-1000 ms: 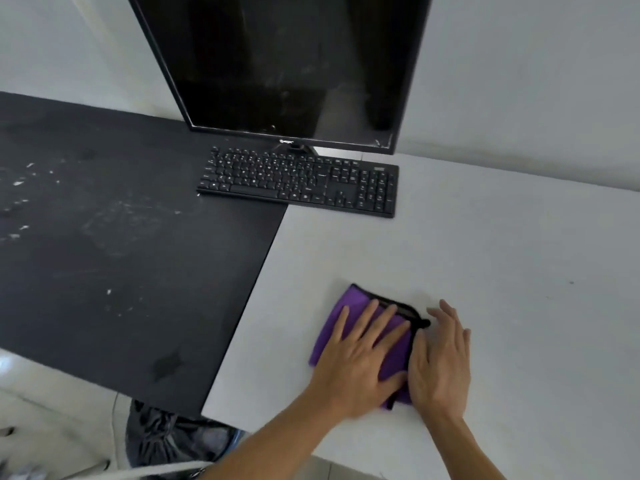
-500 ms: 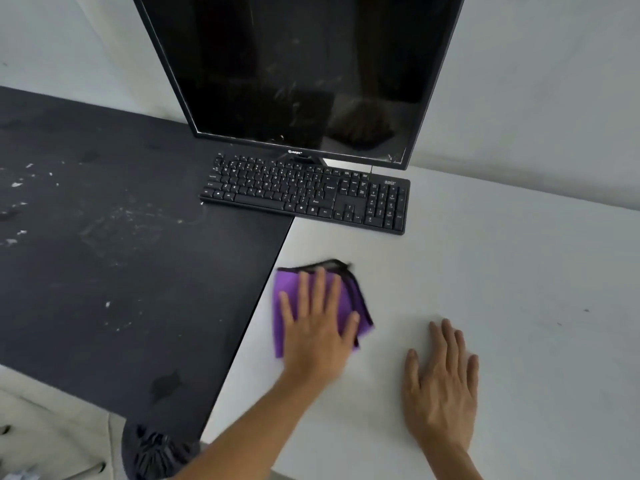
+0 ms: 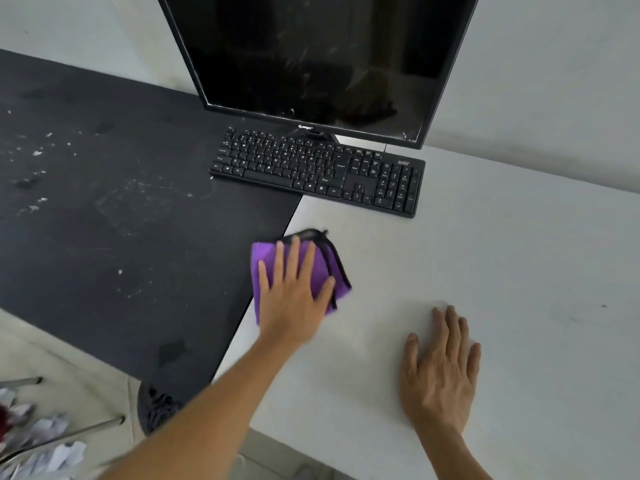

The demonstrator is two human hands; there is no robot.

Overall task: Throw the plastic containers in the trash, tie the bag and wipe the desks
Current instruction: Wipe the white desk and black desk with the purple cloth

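A folded purple cloth (image 3: 325, 271) with a black edge lies on the white desk (image 3: 502, 271), right at the seam with the black desk (image 3: 104, 220). My left hand (image 3: 294, 296) presses flat on the cloth, fingers spread. Flat on the white desk to the right rests my right hand (image 3: 443, 368), palm down, holding nothing. The black desk carries white crumbs and smears. A dark trash bag (image 3: 156, 407) shows below the black desk's front edge.
A black keyboard (image 3: 318, 171) straddles both desks, in front of a dark monitor (image 3: 318, 53) by the wall. At the lower left, a wire basket (image 3: 41, 441) holds crumpled paper.
My left hand slid the cloth left and away from me to the seam between the desks. My right hand came off the cloth and now lies flat on the white desk.
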